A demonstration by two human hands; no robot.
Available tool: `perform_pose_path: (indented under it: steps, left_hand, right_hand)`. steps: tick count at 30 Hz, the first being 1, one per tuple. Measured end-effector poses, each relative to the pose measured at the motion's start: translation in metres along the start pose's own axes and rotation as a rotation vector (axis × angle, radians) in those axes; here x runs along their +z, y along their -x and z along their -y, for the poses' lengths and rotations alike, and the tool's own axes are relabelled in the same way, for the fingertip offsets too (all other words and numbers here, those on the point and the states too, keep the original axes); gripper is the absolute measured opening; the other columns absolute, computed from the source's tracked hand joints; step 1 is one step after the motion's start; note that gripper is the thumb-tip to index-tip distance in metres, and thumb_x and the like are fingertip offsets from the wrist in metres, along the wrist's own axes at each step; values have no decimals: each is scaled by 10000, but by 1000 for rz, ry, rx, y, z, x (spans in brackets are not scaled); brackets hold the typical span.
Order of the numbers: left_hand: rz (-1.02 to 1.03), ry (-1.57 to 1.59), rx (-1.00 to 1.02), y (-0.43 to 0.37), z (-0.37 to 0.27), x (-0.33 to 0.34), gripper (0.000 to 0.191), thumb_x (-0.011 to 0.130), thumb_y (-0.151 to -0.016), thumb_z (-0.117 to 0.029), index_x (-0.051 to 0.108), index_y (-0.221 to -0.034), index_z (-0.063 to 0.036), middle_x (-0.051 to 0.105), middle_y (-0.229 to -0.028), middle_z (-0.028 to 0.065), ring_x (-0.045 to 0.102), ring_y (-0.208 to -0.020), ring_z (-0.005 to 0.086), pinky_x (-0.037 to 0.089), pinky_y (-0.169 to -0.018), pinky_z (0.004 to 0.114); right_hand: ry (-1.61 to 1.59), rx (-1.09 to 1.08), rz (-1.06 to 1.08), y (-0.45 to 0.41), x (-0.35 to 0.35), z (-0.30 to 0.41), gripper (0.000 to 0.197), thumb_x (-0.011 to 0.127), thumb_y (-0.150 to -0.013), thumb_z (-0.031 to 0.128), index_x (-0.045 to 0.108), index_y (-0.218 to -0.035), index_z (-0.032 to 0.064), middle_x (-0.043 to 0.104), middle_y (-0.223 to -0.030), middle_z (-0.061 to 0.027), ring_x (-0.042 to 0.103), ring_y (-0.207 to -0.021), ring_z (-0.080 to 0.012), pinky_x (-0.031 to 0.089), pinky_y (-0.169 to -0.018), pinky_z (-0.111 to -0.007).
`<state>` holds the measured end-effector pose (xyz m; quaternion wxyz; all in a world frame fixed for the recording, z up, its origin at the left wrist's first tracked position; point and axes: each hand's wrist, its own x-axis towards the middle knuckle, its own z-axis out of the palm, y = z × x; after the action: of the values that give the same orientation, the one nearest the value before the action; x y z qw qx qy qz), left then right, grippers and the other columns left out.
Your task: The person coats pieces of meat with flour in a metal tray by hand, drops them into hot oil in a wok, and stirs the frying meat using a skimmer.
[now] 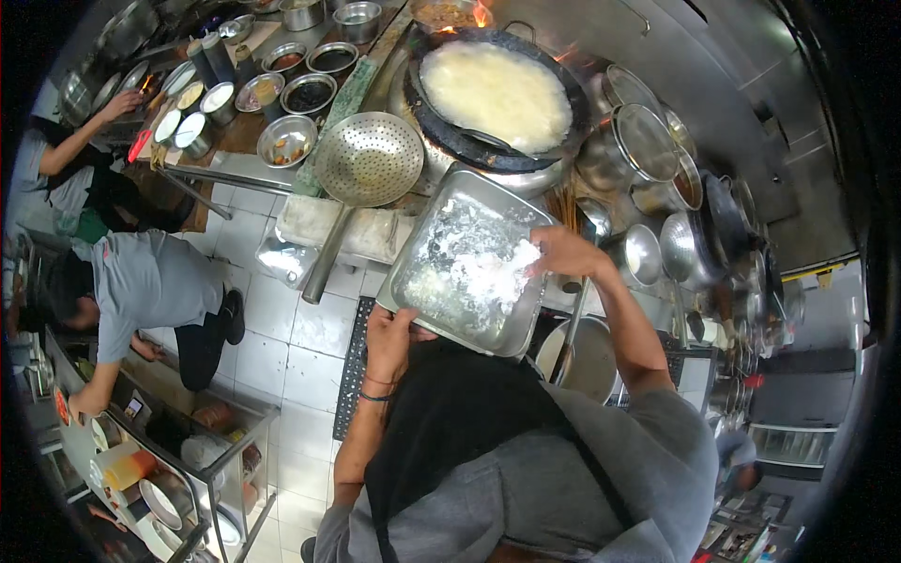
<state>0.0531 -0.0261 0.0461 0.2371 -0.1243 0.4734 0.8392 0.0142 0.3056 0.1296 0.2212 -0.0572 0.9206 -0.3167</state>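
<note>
In front of me a rectangular metal tray [517, 200] is tilted, with white flour-like powder [482, 274] spread unevenly over its bottom. My left hand [391, 338] grips the tray at its lower left corner. My right hand [566, 251] reaches over the right rim, its fingertips against the powder and partly hidden by it. Whether those fingers pinch powder or the tray's wall, I cannot tell. Beyond the tray, a large wok [415, 105] is filled with pale, foaming liquid [496, 95]. A perforated strainer ladle [369, 158] lies left of the tray, handle towards me.
Flames [481, 14] rise behind the wok. Sauce bowls [310, 93] and squeeze bottles [218, 56] crowd the left counter. Pots and wire strainers [644, 141] stand at right, beside a ladle [574, 331]. A person [155, 281] bends over a metal shelf unit [211, 471] at left; another's hand [121, 104] is farther off.
</note>
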Motion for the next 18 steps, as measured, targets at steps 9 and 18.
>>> perform_pose_path:
  steps: [9, 18]
  left_hand:
    - [11, 19, 35, 1, -6, 6, 242, 500, -865, -2, 548, -1091, 71, 655, -908, 129, 658, -641, 183, 595, -520, 282]
    - [-34, -15, 20, 5, 1, 7, 258, 481, -854, 28, 523, -1097, 100, 652, -883, 153, 664, -623, 206, 607, -533, 312]
  right_hand:
    - [-565, 4, 101, -9, -20, 0, 136, 634, -897, 72, 624, -1008, -5, 622, -822, -10, 565, -730, -90, 492, -633, -267]
    - [99, 145, -656, -115, -174, -39, 382, 709, -829, 289, 614, -961, -57, 664, -874, -138, 616, -794, -276, 470, -716, -421]
